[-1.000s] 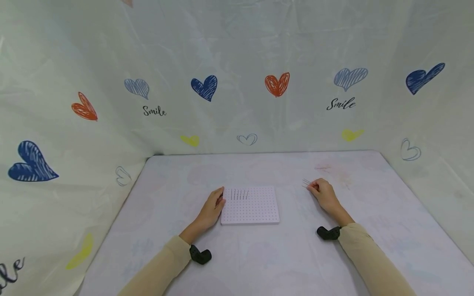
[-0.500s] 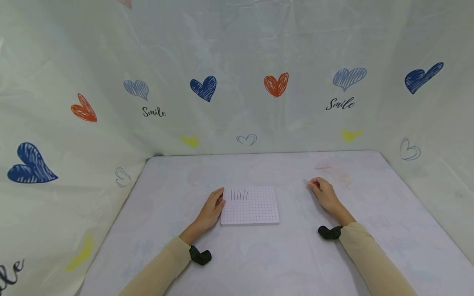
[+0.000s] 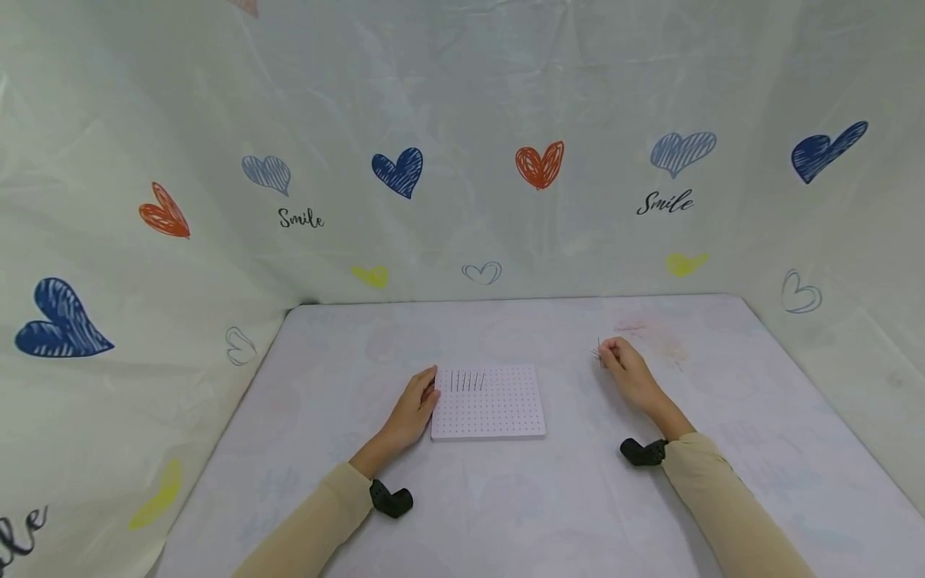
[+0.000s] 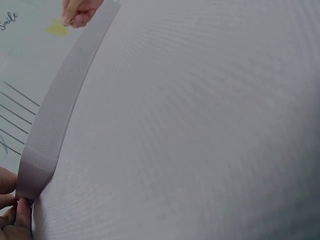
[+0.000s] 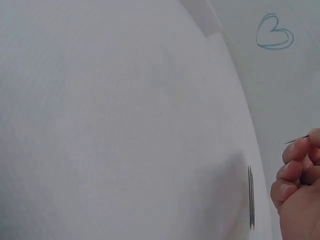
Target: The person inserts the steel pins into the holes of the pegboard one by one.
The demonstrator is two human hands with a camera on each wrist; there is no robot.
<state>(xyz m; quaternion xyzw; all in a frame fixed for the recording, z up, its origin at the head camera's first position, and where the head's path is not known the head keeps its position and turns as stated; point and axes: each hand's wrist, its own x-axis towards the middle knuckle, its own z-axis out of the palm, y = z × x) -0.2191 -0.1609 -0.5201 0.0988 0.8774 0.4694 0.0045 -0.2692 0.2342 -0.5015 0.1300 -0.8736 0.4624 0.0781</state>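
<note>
A white pegboard [image 3: 491, 413] with a grid of small holes lies on the table. Several thin dark metal pins [image 3: 467, 380] stand in a row in its far left part; they also show in the left wrist view [image 4: 17, 117]. My left hand [image 3: 412, 409] grips the board's left edge, its fingertips [image 4: 22, 212] at the corner. To the right of the board, my right hand [image 3: 627, 373] pinches one pin [image 5: 296, 139] between thumb and finger, raised over the table. Below that hand, a few more pins [image 5: 251, 197] lie side by side on the cloth.
A pale cloth covers the table [image 3: 506, 506]. Behind it hangs a white curtain [image 3: 462, 96] printed with hearts and words. Each wrist wears a black camera mount, left [image 3: 391, 499] and right [image 3: 641, 453].
My right hand has risen slightly and moved a little away from me, now with a pin upright in its fingertips. My left hand and the pegboard have stayed put.
</note>
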